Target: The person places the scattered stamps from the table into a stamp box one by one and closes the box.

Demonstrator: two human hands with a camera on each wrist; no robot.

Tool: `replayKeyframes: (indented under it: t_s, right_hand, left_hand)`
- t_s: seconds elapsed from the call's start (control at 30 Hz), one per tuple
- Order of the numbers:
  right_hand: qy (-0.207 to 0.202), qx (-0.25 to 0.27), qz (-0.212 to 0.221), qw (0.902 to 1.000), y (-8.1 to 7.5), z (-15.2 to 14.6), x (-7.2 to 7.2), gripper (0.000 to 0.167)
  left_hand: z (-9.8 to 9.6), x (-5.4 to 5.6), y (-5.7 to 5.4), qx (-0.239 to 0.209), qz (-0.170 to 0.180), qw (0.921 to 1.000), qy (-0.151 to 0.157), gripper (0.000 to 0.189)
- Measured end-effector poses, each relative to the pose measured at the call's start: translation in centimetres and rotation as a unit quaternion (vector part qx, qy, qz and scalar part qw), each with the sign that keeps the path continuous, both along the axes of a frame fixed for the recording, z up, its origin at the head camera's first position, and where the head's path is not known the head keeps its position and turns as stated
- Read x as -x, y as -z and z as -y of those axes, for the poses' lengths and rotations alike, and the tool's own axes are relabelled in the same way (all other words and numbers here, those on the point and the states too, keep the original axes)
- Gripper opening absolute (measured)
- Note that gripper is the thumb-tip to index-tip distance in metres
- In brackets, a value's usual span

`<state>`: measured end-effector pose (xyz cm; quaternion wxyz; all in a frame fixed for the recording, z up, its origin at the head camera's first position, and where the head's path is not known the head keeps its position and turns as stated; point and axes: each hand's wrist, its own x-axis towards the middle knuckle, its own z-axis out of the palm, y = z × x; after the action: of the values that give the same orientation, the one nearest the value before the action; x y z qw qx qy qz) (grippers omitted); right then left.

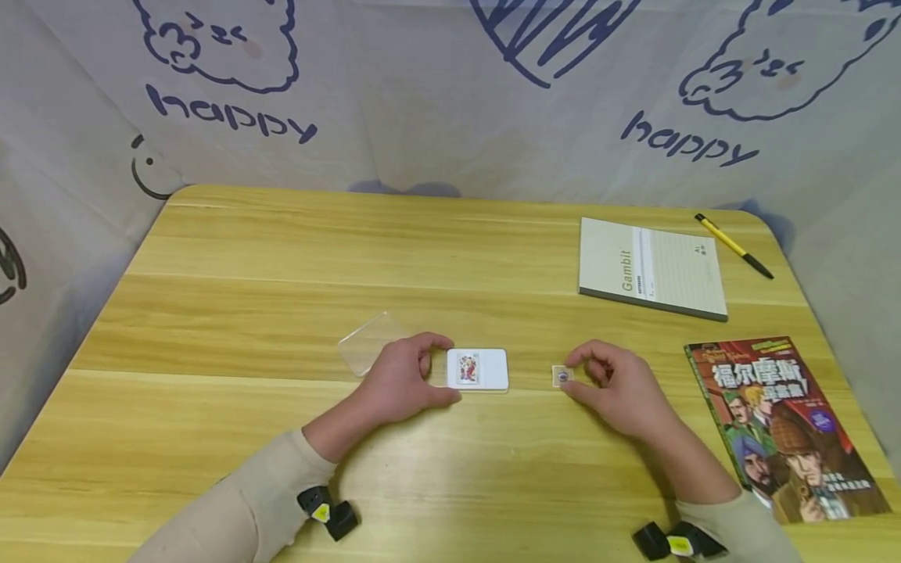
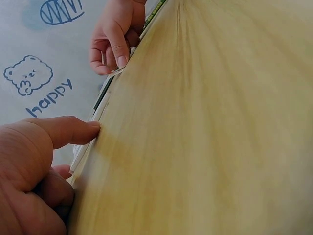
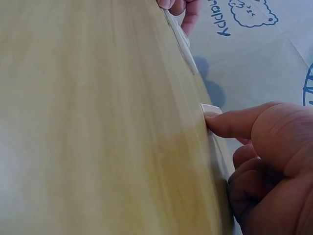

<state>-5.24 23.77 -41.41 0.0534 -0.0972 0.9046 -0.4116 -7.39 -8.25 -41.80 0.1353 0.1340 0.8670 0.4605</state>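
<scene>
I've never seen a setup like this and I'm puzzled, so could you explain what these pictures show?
There's no machine here, just someone working bare-handed. The wide picture comes from a camera worn on the head, looking forward and down at the wooden table. The left hand grips a flat white item with a small picture on it; the right hand pinches a small clear square. A clear plastic piece lies by the left hand. Toward the right are a notebook, a pen and an illustrated book. The other two pictures come from cameras on the wrists, each showing its own hand up close.
</scene>
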Motion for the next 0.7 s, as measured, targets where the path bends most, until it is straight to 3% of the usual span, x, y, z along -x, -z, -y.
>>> replayKeyframes:
  t_s: [0.2, 0.5, 0.7]
  right_hand:
    - [0.002, 0.011, -0.029, 0.9995, 0.08, -0.02, -0.3, 0.021]
    - [0.0, 0.017, 0.011, 0.9998, -0.22, -0.23, -0.46, 0.028]
    - [0.006, 0.021, 0.014, 0.9997, -0.13, -0.13, -0.34, 0.029]
  left_hand:
    - [0.0, 0.05, 0.05, 0.001, 0.0, 1.0, 0.002, 0.063]
    - [-0.01, 0.04, -0.05, 0.003, 0.002, 1.0, 0.002, 0.064]
    - [0.0, 0.05, -0.01, 0.003, 0.003, 1.0, 0.0, 0.063]
